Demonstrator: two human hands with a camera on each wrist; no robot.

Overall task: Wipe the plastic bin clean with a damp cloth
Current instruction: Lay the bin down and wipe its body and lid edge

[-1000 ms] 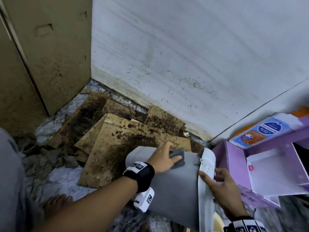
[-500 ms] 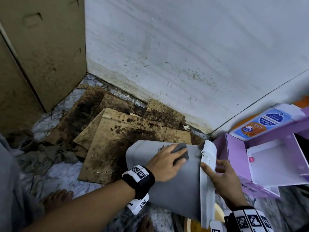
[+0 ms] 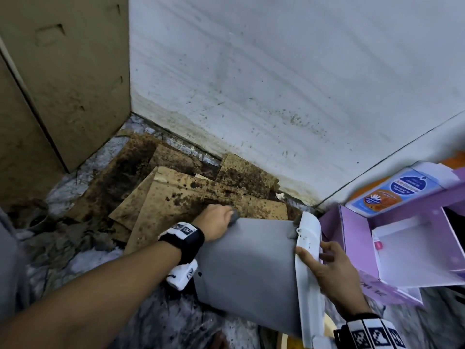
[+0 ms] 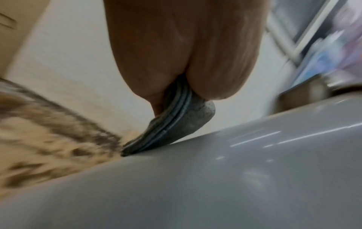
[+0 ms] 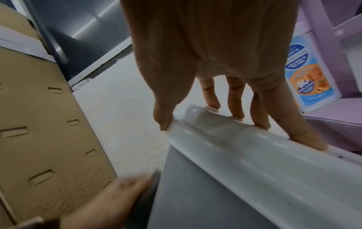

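Note:
A grey plastic bin (image 3: 249, 270) with a white rim (image 3: 308, 268) lies tilted on its side low in the head view. My left hand (image 3: 217, 221) grips a folded dark grey cloth (image 3: 234, 217) at the bin's far bottom edge. In the left wrist view the cloth (image 4: 176, 124) sticks out from between the fingers and touches the bin wall (image 4: 215, 186). My right hand (image 3: 327, 270) holds the white rim (image 5: 245, 144), thumb on the outer side, fingers (image 5: 237, 99) curled over the inner side. The bin's inside is hidden.
Stained cardboard sheets (image 3: 176, 197) cover the floor beyond the bin, against a spotted white wall (image 3: 276, 84). A purple shelf unit (image 3: 407, 243) with a labelled bottle (image 3: 392, 195) stands on the right. A tan door (image 3: 63, 84) is at the left. A bare foot shows at the bottom.
My left hand has slid the cloth from near the rim across the bin's side to its far bottom edge. The right hand keeps its hold on the rim.

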